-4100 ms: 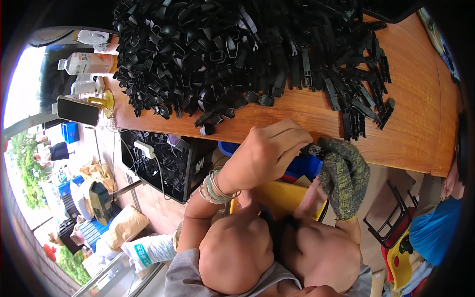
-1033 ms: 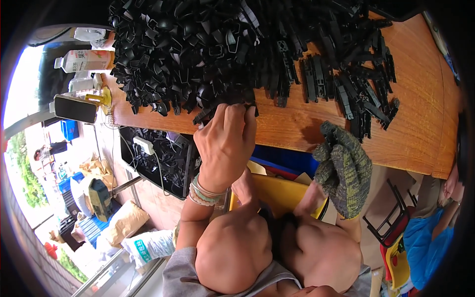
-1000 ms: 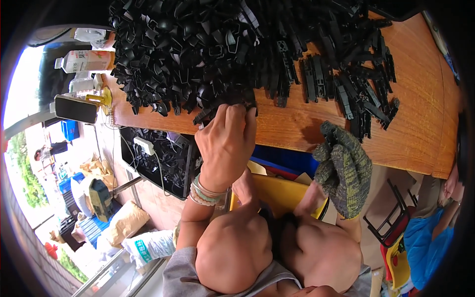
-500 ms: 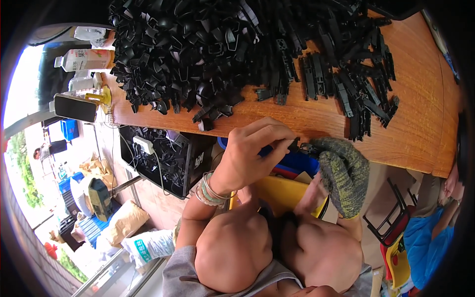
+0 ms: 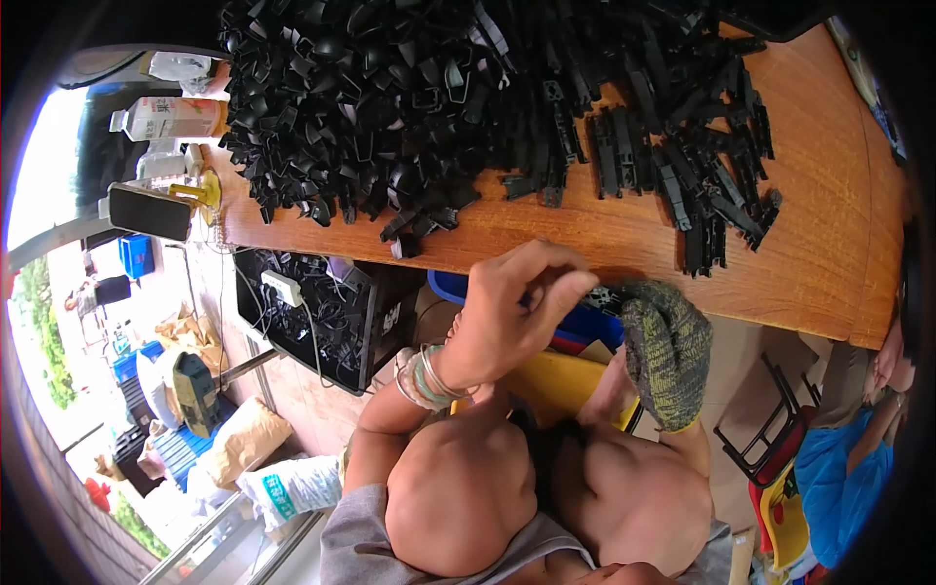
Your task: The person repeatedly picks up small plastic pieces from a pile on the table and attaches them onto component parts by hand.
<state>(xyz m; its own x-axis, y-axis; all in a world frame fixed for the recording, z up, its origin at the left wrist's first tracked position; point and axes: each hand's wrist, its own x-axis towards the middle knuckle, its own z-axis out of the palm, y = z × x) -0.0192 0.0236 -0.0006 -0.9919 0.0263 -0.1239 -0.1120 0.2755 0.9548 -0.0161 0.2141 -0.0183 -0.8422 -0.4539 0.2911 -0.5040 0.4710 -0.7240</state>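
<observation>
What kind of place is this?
It's probably a small workshop, though I can't be sure. Lots of black plastic parts are heaped on a wooden table, a black crate holds more dark pieces, and the person's right hand wears a knitted glove.

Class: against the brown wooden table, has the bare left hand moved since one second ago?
Yes: the bare left hand moved rightward and toward the body, from the heaped black plastic pieces to the front edge of the brown wooden table.
</observation>
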